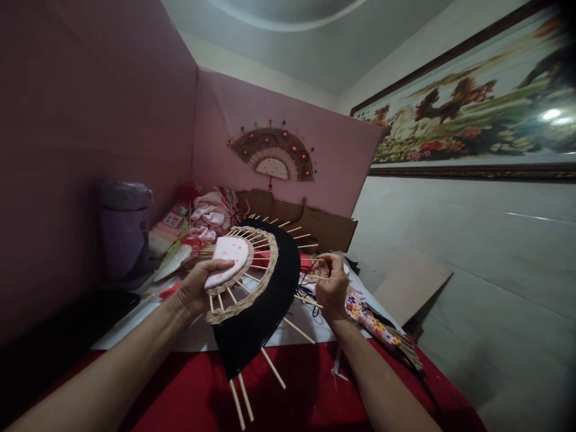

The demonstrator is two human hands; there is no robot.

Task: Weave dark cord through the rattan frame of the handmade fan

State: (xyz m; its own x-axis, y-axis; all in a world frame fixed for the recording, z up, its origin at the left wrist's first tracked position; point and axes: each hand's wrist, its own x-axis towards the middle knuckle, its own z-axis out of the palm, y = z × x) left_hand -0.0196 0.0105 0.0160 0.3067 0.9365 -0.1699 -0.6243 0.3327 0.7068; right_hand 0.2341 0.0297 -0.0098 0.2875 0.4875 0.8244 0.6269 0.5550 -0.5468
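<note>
Your left forearm (pixel 103 366) looms closest, its left hand (pixel 193 288) gripping the fan by its pink pad (pixel 227 258), thumb on top. Rightward, the fan's black band (pixel 281 270) bristles with sticks; at one stick (pixel 308 260), your right hand (pixel 332 288) seems pinched shut, though dark cord (pixel 307 290) muddles things. Tug sideways and that thin wood could snap.

Fabric band (pixel 281 282): black | half-round pad (pixel 229 259): pink, red spots | tablecloth (pixel 288 390): deep red
</note>
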